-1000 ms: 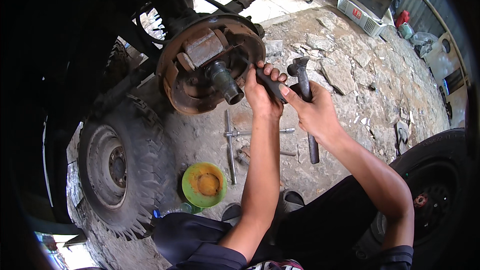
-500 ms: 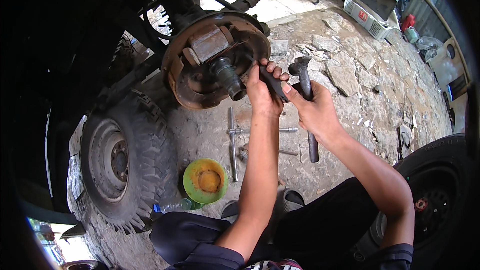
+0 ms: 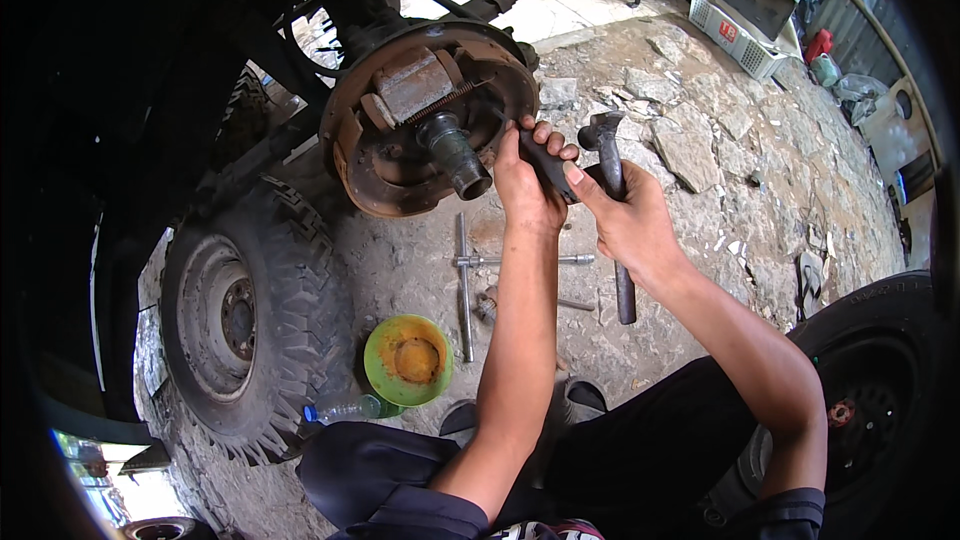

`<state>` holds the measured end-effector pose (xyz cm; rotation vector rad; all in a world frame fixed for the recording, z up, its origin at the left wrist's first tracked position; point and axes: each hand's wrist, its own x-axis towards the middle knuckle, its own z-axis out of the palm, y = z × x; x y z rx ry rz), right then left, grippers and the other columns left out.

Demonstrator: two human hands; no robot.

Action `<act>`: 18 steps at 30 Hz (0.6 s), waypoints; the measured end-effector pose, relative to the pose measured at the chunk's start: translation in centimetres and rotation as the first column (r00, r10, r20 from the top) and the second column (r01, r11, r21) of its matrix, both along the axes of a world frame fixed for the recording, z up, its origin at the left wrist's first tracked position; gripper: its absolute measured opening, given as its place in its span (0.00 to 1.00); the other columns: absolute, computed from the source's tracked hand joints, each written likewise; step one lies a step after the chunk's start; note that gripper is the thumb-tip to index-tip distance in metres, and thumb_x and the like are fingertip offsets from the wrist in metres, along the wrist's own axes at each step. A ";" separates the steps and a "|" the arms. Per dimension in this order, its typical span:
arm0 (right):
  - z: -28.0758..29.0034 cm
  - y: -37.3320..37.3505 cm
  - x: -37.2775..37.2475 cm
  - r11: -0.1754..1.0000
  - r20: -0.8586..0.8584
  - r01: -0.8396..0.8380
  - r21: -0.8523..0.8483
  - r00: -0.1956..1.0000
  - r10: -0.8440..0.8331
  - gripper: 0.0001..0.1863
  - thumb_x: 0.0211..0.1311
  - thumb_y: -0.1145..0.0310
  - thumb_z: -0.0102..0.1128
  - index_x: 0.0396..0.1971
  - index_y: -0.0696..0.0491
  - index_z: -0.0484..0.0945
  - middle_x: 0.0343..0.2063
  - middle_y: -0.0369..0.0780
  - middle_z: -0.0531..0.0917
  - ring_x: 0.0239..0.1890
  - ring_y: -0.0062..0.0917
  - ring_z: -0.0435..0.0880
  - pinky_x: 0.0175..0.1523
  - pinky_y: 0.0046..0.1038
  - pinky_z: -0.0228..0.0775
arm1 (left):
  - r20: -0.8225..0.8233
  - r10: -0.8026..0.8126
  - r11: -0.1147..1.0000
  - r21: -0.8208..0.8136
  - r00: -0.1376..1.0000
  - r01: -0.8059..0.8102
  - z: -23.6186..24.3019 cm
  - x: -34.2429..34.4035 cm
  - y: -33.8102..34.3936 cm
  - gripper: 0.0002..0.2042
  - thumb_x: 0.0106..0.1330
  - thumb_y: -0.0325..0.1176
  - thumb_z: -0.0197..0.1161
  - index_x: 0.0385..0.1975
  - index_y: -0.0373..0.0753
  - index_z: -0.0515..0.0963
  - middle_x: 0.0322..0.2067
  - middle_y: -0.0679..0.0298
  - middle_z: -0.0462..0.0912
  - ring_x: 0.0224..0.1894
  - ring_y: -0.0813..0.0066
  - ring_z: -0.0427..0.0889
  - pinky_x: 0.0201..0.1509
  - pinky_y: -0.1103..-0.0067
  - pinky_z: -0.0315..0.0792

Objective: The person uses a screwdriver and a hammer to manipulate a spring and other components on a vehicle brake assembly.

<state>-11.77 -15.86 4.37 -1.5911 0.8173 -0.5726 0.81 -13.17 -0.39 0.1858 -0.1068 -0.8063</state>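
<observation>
My left hand (image 3: 530,185) is wrapped round the black handle of a screwdriver (image 3: 545,162), whose thin shaft points up and left at the brake assembly (image 3: 345,155). Rusty brown, that round backing plate carries a cylinder block, a long spring (image 3: 436,105) and a hollow axle stub (image 3: 455,158). Whether the screwdriver's tip touches anything, I cannot tell. In my right hand (image 3: 637,220) is a hammer (image 3: 608,145), head up, its dark handle hanging below the fist. The right thumb rests against the butt of the screwdriver handle.
A cross-shaped lug wrench (image 3: 464,290) lies on the rough stone floor. Nearer me are a green bowl (image 3: 380,360) with an orange-brown inside and a plastic bottle (image 3: 345,410). Knobby tyre (image 3: 310,340) stands left, another tyre (image 3: 870,310) right. A white basket (image 3: 735,37) sits far right.
The view has shifted very slightly, so the brake assembly and bowl appear a touch further left. Both hands keep their hold and place.
</observation>
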 end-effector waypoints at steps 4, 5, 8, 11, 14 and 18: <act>0.1 0.1 0.1 1.000 0.004 0.000 -0.005 1.000 0.000 0.19 0.63 0.60 0.69 0.21 0.57 0.72 0.14 0.30 0.71 0.18 0.11 0.65 0.21 0.24 0.56 | -0.004 -0.002 1.000 -0.004 1.000 0.002 -0.3 0.2 0.0 0.10 0.77 0.39 0.42 0.36 0.42 0.66 0.27 0.68 0.65 0.28 0.76 0.64 0.34 0.77 0.67; 0.0 0.1 0.1 1.000 0.004 0.002 -0.016 1.000 -0.002 0.19 0.63 0.60 0.69 0.21 0.57 0.72 0.14 0.30 0.71 0.18 0.11 0.65 0.21 0.24 0.56 | -0.009 -0.003 1.000 -0.001 1.000 0.003 -0.3 0.2 -0.1 0.10 0.77 0.40 0.41 0.36 0.43 0.66 0.27 0.68 0.65 0.28 0.76 0.64 0.33 0.76 0.67; -0.3 -0.2 0.1 0.999 0.003 0.005 -0.035 1.000 -0.005 0.19 0.63 0.60 0.69 0.21 0.57 0.73 0.14 0.30 0.71 0.18 0.12 0.65 0.21 0.24 0.57 | -0.008 0.008 1.000 0.015 1.000 -0.008 -0.2 0.0 -0.1 0.10 0.77 0.39 0.42 0.36 0.42 0.66 0.27 0.68 0.65 0.28 0.76 0.64 0.34 0.77 0.67; -0.4 -0.3 0.0 0.999 0.004 -0.001 -0.032 1.000 0.001 0.20 0.63 0.60 0.69 0.21 0.57 0.72 0.14 0.30 0.71 0.18 0.12 0.65 0.21 0.24 0.57 | -0.002 0.007 1.000 0.008 1.000 -0.007 -0.1 0.0 -0.1 0.09 0.76 0.38 0.43 0.36 0.42 0.67 0.27 0.68 0.65 0.28 0.76 0.64 0.34 0.78 0.67; -0.5 -0.2 0.0 0.999 0.017 -0.007 -0.033 1.000 0.008 0.19 0.63 0.60 0.69 0.21 0.57 0.72 0.14 0.30 0.71 0.18 0.12 0.65 0.21 0.24 0.57 | 0.011 0.005 1.000 0.003 1.000 -0.005 -0.3 0.0 -0.1 0.09 0.76 0.38 0.43 0.36 0.42 0.67 0.27 0.68 0.65 0.28 0.77 0.64 0.34 0.78 0.67; -0.6 -0.2 0.0 0.999 0.000 0.000 -0.035 1.000 0.000 0.19 0.63 0.60 0.69 0.22 0.57 0.73 0.14 0.30 0.71 0.18 0.12 0.65 0.21 0.24 0.57 | -0.005 -0.002 1.000 0.012 1.000 0.002 -0.5 0.3 -0.1 0.10 0.77 0.40 0.42 0.36 0.43 0.66 0.27 0.68 0.65 0.28 0.75 0.64 0.32 0.76 0.66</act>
